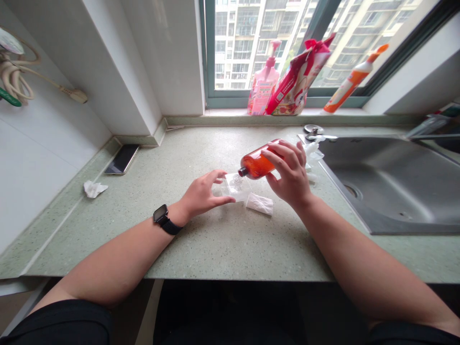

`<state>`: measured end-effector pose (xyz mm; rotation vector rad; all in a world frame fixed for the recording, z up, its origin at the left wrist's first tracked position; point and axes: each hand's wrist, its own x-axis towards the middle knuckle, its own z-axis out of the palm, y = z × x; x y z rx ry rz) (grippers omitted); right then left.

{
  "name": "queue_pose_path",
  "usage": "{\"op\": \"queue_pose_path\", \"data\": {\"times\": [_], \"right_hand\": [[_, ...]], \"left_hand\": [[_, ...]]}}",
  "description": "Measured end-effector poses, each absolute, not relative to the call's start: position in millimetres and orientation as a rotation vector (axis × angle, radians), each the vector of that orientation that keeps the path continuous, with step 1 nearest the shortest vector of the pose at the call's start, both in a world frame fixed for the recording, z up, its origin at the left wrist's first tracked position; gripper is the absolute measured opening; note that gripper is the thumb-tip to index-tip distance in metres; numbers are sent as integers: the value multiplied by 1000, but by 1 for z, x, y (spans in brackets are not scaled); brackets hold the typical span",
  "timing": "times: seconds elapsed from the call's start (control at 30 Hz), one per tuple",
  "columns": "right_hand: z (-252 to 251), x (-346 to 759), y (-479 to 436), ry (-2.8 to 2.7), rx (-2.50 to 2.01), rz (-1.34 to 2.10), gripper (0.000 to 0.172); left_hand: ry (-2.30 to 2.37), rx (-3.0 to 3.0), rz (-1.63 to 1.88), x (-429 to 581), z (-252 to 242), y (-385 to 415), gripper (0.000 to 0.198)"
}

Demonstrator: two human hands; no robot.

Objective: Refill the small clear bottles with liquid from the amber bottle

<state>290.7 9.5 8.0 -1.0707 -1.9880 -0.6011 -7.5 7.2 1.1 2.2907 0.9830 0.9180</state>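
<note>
My right hand (291, 172) is shut around an amber plastic bottle (256, 163), which tilts down to the left with its dark neck low. That neck sits at the top of a small clear plastic container (234, 186), and my left hand (203, 194) holds the container between fingers and thumb. The glare and clear plastic hide whether the neck enters the opening. A rolled white tissue (259, 203) lies on the green speckled countertop (219, 244) just below both hands.
A steel sink (384, 187) with a tap lies right of my hands, with white plastic pump parts (312, 155) on its edge. A phone (122, 159) and crumpled tissue (95, 189) lie left. A pink pump bottle (263, 81), red pouch (298, 79) and orange tube (350, 81) stand on the windowsill.
</note>
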Motion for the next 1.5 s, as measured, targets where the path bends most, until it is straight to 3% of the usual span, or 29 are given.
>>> {"op": "queue_pose_path", "data": {"times": [1.5], "right_hand": [[10,290,8,-1984,-1096,-597,84]], "left_hand": [[990,2282,888,-7,0,7,70]]}}
